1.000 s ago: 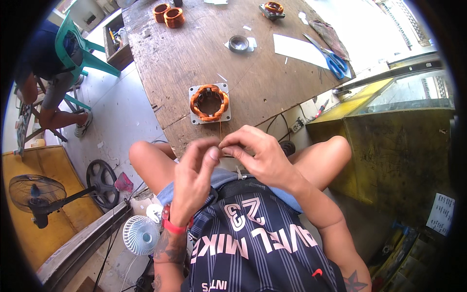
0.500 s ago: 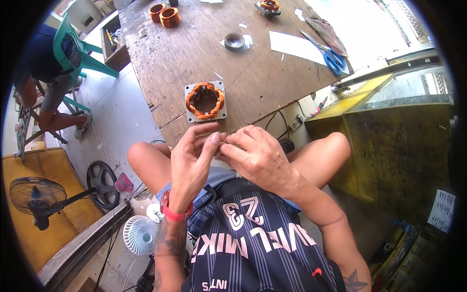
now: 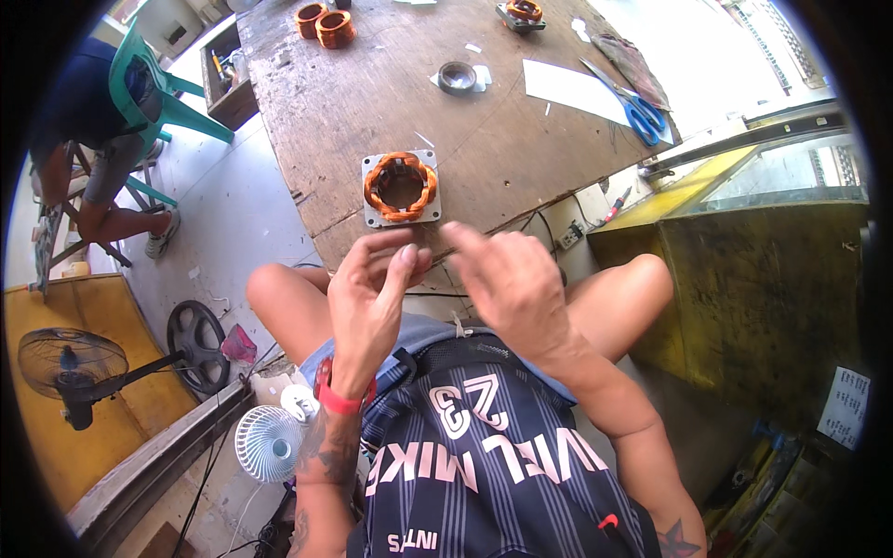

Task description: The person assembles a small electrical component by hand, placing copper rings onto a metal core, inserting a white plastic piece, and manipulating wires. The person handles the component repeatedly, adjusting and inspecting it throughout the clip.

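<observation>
A green chair (image 3: 181, 115) stands beyond a dark fan (image 3: 73, 365) and a smaller white fan (image 3: 266, 445).

Orange coil ring (image 3: 374, 189), silver-grey plate (image 3: 374, 220), brown bench (image 3: 326, 112), blue-handled scissors (image 3: 644, 118), black jersey (image 3: 507, 465) with grey stripes, green chair (image 3: 193, 123).

On the bench (image 3: 326, 121), the stator (image 3: 400, 215) sits near the front edge. Behind it lie two coils (image 3: 336, 35) to the left, a tape roll (image 3: 457, 90) slightly right, and, farther right, scissors (image 3: 633, 105) across a paper sheet (image 3: 563, 86), a rag (image 3: 634, 73) beside them.
</observation>
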Tool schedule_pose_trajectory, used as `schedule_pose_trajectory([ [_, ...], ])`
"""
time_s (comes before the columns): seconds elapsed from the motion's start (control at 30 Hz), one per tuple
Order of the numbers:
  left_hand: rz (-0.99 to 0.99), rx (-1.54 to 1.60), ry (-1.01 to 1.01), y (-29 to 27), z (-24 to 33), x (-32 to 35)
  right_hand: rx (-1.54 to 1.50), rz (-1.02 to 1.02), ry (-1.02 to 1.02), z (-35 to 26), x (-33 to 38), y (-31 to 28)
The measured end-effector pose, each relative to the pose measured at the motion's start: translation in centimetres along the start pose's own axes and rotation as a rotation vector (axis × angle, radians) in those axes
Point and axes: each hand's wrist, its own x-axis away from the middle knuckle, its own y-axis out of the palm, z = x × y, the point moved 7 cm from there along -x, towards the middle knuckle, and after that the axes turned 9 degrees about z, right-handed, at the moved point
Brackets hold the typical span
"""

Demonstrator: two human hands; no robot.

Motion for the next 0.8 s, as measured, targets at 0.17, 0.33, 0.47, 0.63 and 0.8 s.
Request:
schedule_pose_trajectory([
  [0.17,-0.188,-0.119,-0.194,0.7,-1.2,2.4,-0.721,-0.248,0.514,2.1,0.5,2.7],
  [0.33,-0.057,0.029,0.014,0.2,0.3,0.2,0.009,-0.019,-0.306,-2.1,-0.1,0.1],
  [0.47,-0.097,0.001,-0.004,0.5,-0.3,1.0,-0.434,-0.153,0.494,2.9,0.1,1.3],
  [0.63,-0.157,-0.171,-0.104,0.8,-0.7,3.4,-0.252,-0.096,-0.029,-0.2,0.0,1.7],
  [0.8,-0.084,-0.044,-0.001,1.9,0.1,0.4,0.033,-0.105,-0.247,-0.9,1.6,0.6],
])
